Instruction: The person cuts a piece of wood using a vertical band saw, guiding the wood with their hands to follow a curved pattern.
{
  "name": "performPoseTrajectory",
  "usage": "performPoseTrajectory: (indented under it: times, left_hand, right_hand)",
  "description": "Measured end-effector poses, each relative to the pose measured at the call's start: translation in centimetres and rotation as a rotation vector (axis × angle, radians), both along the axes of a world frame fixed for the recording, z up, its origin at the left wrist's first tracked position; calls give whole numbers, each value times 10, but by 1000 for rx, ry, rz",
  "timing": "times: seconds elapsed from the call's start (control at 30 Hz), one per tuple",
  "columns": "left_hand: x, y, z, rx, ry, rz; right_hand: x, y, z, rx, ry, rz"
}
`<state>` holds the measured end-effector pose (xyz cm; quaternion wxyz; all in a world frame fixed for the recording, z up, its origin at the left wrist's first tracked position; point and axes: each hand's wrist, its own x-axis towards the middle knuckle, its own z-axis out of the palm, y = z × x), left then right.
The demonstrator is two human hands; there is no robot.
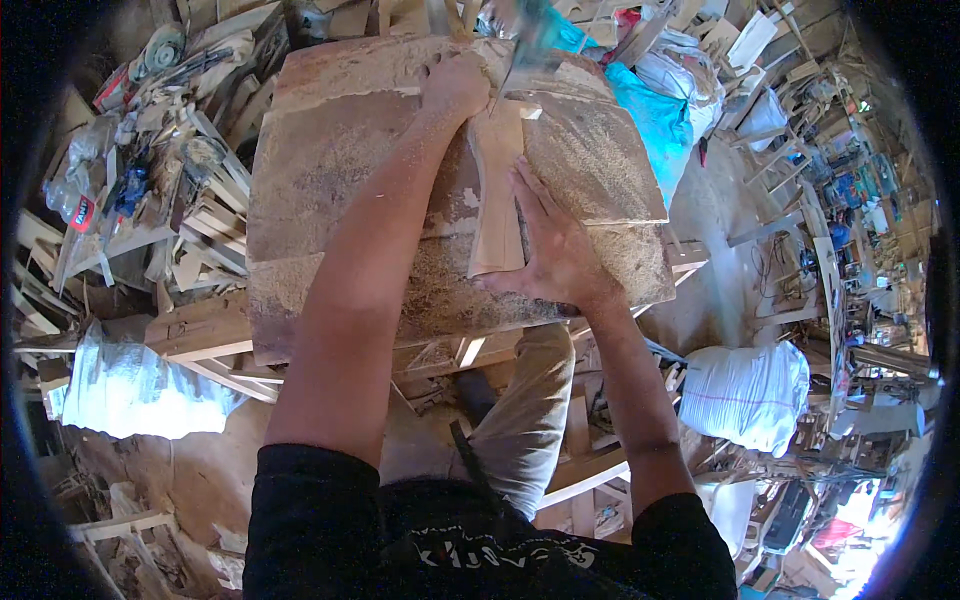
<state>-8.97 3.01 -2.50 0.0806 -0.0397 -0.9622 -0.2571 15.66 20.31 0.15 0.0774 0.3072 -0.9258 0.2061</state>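
A pale, curved piece of wood (497, 205) lies lengthwise on a dusty wooden worktop (340, 150), its near end flared. Close to its far end stands a thin saw blade (497, 97), with a blurred blue-green machine part (535, 40) above it. My left hand (457, 88) is pressed against the wood's far left side, just left of the blade, its fingers partly hidden. Along the right edge of the wood lie the fingers of my right hand (560, 248), while its thumb reaches across the near end. A small offcut (530, 113) rests right of the blade.
Sawdust coats the worktop. Stacked wood scraps (215, 225) and a plastic bottle (68, 203) crowd the left. A turquoise sack (655, 115) touches the far right side, and a white sack (745, 395) stands at the near right. My leg (530, 420) is below the near edge.
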Motion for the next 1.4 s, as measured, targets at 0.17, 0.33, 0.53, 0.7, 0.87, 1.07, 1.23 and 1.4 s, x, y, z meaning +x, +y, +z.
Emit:
performPoseTrajectory:
  times: [0.17, 0.33, 0.53, 0.7, 0.87, 1.07, 1.23, 1.4]
  left_hand:
    - [-2, 8, -3, 114, 46, -31]
    - [-21, -6, -13, -75, 65, 4]
    - [-5, 7, -1, 33, -3, -51]
    - [0, -5, 9, -75, -35, -10]
    - [11, 8, 15, 21, 51, -61]
    - [-4, 3, 6, -63, -24, 41]
    - [-3, 7, 2, -36, 133, -34]
    - [-22, -10, -6, -243, 133, -74]
  right_hand:
    - [-1, 5, -2, 21, 27, -15]
    - [-3, -8, 1, 10, 41, 1]
    - [-3, 4, -4, 22, 45, -8]
    - [-2, -7, 2, 23, -2, -23]
    - [-3, 4, -3, 43, 57, -29]
    - [-6, -1, -5, 39, 52, -32]
    - [-6, 3, -4, 33, 62, -29]
    - [-10, -5, -2, 19, 72, 1]
